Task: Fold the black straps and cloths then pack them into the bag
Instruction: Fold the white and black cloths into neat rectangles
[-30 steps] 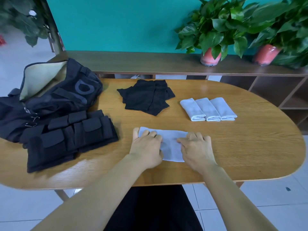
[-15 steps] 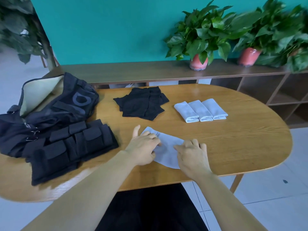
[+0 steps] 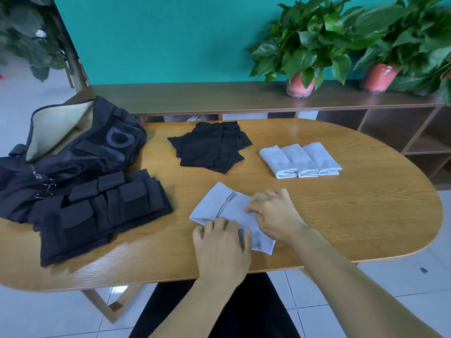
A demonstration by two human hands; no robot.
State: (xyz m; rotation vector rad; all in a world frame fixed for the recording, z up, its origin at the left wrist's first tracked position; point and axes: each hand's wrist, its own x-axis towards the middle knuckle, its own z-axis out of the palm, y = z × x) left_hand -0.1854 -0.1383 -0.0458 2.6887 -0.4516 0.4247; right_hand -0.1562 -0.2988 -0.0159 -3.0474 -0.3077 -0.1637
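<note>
While both hands work the white cloth (image 3: 227, 208) just right of the folded black straps (image 3: 102, 211), folding's mid-step: left hand (image 3: 222, 242) fingers curled pressing, right hand (image 3: 273, 213) fingers pinching. Next: crease, then align.

The left hand (image 3: 220, 242) covers the near edge of the white cloth (image 3: 228, 211), and its fingertips are motion-blurred, so its grip cannot be told. The black bag (image 3: 73, 152) runs off the left edge, and the rightmost plant (image 3: 415, 37) is blurred and cropped.
</note>
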